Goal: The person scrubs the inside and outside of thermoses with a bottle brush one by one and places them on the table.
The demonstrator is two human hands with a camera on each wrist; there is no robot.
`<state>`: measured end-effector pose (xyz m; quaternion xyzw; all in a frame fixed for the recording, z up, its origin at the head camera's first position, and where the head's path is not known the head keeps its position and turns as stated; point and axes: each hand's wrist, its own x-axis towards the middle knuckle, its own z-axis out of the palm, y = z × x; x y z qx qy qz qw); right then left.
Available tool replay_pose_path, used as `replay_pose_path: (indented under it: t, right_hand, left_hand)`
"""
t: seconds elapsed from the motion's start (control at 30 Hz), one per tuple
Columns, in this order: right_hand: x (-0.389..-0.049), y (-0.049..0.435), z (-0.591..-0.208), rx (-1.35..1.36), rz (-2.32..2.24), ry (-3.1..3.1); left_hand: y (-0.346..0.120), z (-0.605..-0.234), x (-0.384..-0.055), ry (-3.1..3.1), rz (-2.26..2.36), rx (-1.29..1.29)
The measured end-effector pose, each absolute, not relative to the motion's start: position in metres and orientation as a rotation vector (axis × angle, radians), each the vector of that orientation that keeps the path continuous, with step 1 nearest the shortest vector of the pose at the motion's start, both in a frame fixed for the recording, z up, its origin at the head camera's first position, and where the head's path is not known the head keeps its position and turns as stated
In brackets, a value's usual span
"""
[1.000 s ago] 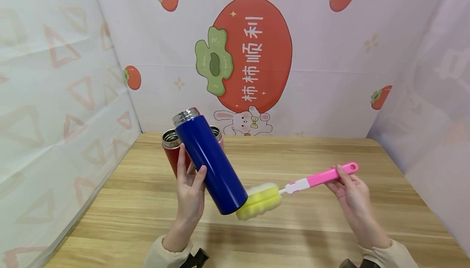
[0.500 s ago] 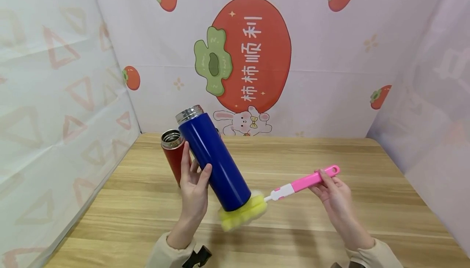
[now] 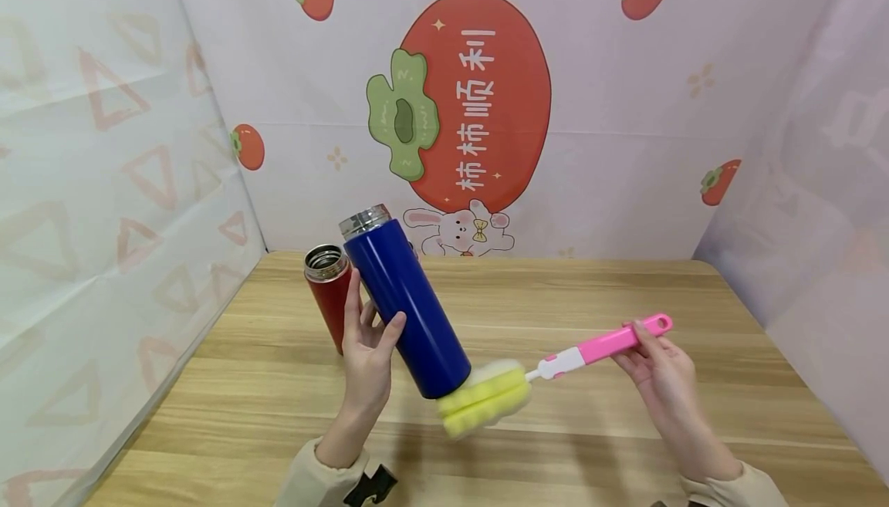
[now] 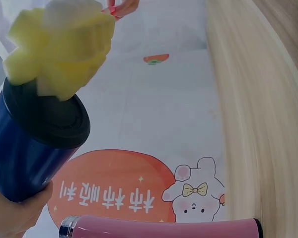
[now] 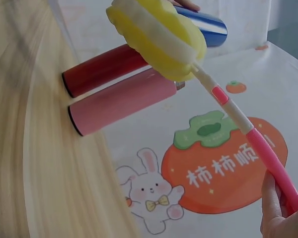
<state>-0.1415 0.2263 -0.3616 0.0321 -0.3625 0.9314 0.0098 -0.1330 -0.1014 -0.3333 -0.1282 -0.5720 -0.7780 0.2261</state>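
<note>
My left hand (image 3: 368, 364) grips a blue thermos bottle (image 3: 410, 310) by its side, thumb and fingers wrapped round it. The bottle is held tilted above the table, its bare metal neck up to the left and its base down to the right. Between thumb and fingers, my right hand (image 3: 665, 376) pinches the pink handle of a sponge bottle brush (image 3: 564, 362). The brush's yellow and white sponge head lies right at the bottle's base; in the left wrist view the sponge (image 4: 64, 49) overlaps the black bottom (image 4: 49, 119).
A red thermos (image 3: 329, 299) stands without a lid on the wooden table (image 3: 556, 291), behind my left hand. Next to it is a pink thermos (image 5: 121, 101), mostly hidden behind the blue bottle in the head view. Printed cloth (image 3: 597, 183) walls the table's back and sides.
The brush swept left under the bottle's base, then came back right with my right hand. My left hand and the blue bottle have shifted slightly right.
</note>
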Motion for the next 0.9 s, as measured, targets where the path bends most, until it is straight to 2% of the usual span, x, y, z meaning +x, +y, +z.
replay_pose_path:
  t: [0.23, 0.53, 0.63, 0.9]
  right_hand:
    - [-0.144, 0.248, -0.372, 0.077, 2.840, -1.116]
    - [-0.191, 0.323, -0.469, 0.071, 2.578, -1.194]
    - [-0.192, 0.337, -0.480, 0.031, 2.581, -1.150]
    - [-0.179, 0.349, -0.478, 0.002, 2.646, -1.230]
  left_hand:
    - [-0.101, -0.335, -0.134, -1.612, -2.218, -0.308]
    - [-0.092, -0.346, -0.140, -1.776, -2.148, -0.244]
    - [-0.088, -0.353, -0.146, -1.834, -2.093, -0.273]
    - [-0.071, -0.369, -0.166, -1.939, -1.998, -0.293]
